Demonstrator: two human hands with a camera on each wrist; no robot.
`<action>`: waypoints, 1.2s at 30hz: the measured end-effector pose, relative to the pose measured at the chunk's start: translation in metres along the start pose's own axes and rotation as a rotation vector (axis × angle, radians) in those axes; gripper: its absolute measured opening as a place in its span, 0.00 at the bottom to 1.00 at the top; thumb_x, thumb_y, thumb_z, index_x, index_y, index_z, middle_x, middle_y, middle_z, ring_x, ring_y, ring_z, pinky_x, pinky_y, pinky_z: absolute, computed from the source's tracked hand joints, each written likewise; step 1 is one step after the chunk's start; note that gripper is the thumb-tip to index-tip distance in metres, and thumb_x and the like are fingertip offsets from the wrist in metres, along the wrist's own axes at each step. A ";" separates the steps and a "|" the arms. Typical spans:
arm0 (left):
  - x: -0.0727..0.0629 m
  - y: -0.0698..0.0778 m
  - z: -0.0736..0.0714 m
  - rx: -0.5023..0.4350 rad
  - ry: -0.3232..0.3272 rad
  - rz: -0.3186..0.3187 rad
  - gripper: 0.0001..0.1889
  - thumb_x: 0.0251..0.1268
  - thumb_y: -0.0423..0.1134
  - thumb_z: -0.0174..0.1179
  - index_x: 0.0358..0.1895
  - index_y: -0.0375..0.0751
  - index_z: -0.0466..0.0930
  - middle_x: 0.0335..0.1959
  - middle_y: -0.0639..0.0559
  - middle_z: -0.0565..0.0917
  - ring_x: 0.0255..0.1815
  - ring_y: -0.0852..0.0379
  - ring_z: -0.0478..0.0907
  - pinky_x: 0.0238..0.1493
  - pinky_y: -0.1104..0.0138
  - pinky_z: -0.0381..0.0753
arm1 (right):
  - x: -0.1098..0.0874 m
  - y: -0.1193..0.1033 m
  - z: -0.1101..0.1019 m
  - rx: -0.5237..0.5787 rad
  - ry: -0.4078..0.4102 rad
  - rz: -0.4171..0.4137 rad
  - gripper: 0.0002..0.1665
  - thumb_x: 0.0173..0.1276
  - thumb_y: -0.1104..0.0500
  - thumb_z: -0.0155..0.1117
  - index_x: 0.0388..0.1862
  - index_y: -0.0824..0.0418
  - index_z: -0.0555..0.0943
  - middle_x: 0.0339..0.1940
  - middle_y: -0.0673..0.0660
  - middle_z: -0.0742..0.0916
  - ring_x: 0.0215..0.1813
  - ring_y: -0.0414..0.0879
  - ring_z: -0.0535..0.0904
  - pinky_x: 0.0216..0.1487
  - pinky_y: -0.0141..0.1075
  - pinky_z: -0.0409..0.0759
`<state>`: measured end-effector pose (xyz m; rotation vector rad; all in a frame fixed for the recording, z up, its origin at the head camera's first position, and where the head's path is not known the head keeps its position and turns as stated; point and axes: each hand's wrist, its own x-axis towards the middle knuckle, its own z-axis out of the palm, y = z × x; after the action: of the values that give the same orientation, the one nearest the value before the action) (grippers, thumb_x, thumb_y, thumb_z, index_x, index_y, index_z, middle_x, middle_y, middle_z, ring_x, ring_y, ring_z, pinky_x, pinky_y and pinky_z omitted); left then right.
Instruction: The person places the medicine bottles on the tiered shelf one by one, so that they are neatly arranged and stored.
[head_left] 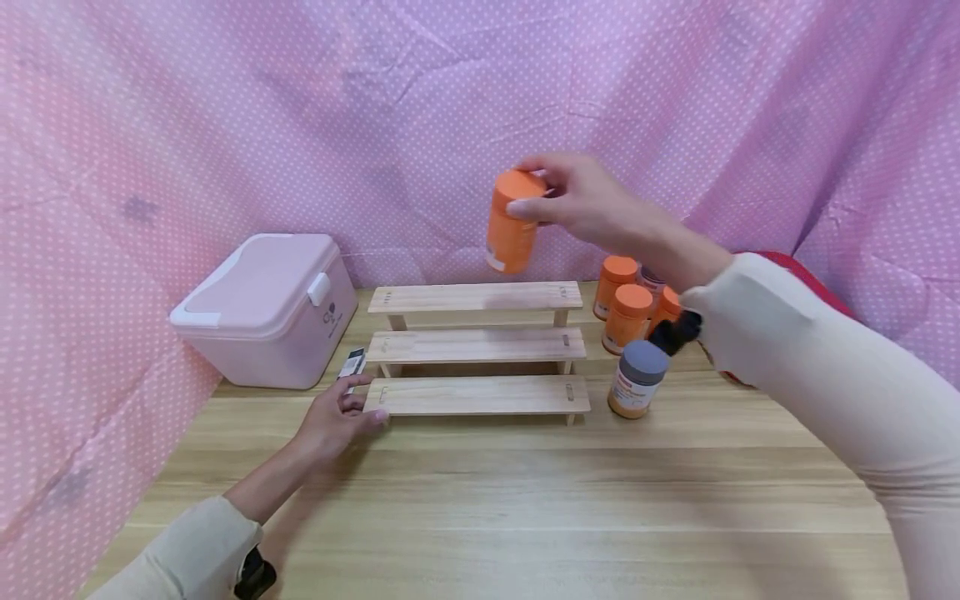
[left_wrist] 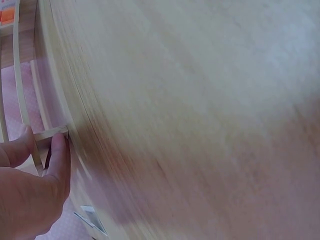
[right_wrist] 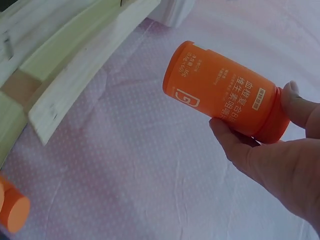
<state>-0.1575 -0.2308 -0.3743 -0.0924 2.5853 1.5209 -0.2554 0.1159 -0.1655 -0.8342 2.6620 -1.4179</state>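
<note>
My right hand holds an orange bottle by its lid, in the air above the back of a three-step wooden rack. The bottle tilts slightly in the head view, lid upward, and the right wrist view shows white print along its side. My left hand grips the left end of the rack's lowest step. In the left wrist view its thumb and a finger close around a corner of the wood. All three steps are bare.
Several orange bottles and a grey-lidded jar stand right of the rack. Behind my right sleeve shows something red. A pink lidded box sits at left, with a small printed card beside it. Dotted pink cloth hangs behind.
</note>
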 end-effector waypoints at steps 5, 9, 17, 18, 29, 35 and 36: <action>0.001 0.000 0.001 0.002 -0.005 -0.009 0.35 0.59 0.34 0.68 0.68 0.34 0.61 0.44 0.38 0.83 0.36 0.59 0.78 0.34 0.71 0.75 | 0.026 -0.003 0.026 0.063 -0.073 -0.040 0.24 0.67 0.58 0.65 0.61 0.61 0.74 0.49 0.58 0.82 0.49 0.48 0.79 0.51 0.39 0.79; 0.001 -0.001 0.000 0.020 -0.004 -0.004 0.35 0.59 0.34 0.68 0.68 0.34 0.61 0.45 0.38 0.83 0.37 0.58 0.78 0.35 0.71 0.76 | 0.040 -0.006 0.042 0.100 -0.103 -0.031 0.23 0.66 0.59 0.66 0.60 0.61 0.74 0.47 0.58 0.83 0.47 0.48 0.80 0.49 0.39 0.79; 0.002 0.000 -0.001 0.043 -0.004 -0.016 0.36 0.59 0.34 0.67 0.69 0.34 0.60 0.46 0.37 0.81 0.40 0.56 0.79 0.35 0.71 0.77 | 0.055 0.000 0.072 0.090 -0.188 0.000 0.23 0.65 0.58 0.68 0.58 0.58 0.76 0.45 0.55 0.84 0.46 0.46 0.79 0.48 0.38 0.79; 0.003 0.000 -0.001 0.044 -0.003 -0.017 0.35 0.59 0.34 0.67 0.69 0.35 0.60 0.46 0.38 0.81 0.39 0.57 0.79 0.35 0.71 0.76 | 0.057 0.002 0.075 0.078 -0.186 -0.006 0.23 0.65 0.58 0.68 0.57 0.58 0.76 0.44 0.54 0.84 0.46 0.46 0.79 0.47 0.37 0.79; 0.004 -0.002 0.000 -0.019 -0.013 -0.019 0.35 0.59 0.32 0.67 0.68 0.34 0.60 0.46 0.37 0.80 0.37 0.59 0.80 0.34 0.72 0.78 | 0.067 0.008 0.096 -0.003 -0.177 -0.014 0.24 0.66 0.57 0.67 0.59 0.60 0.75 0.48 0.54 0.81 0.48 0.46 0.76 0.51 0.35 0.75; 0.005 -0.002 -0.001 0.002 -0.012 -0.015 0.36 0.59 0.33 0.67 0.69 0.34 0.60 0.44 0.38 0.81 0.37 0.58 0.77 0.34 0.71 0.77 | 0.072 0.011 0.097 -0.020 -0.184 0.042 0.26 0.66 0.54 0.67 0.61 0.59 0.73 0.49 0.53 0.81 0.49 0.46 0.76 0.50 0.35 0.76; 0.005 -0.002 -0.001 0.013 -0.010 -0.013 0.36 0.59 0.33 0.67 0.69 0.34 0.60 0.44 0.38 0.81 0.36 0.58 0.76 0.34 0.71 0.76 | 0.072 0.011 0.097 -0.020 -0.186 0.044 0.26 0.66 0.54 0.67 0.61 0.59 0.74 0.49 0.53 0.81 0.48 0.46 0.76 0.49 0.36 0.76</action>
<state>-0.1620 -0.2330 -0.3765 -0.0990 2.5814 1.4960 -0.2977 0.0132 -0.2146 -0.8576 2.5434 -1.2404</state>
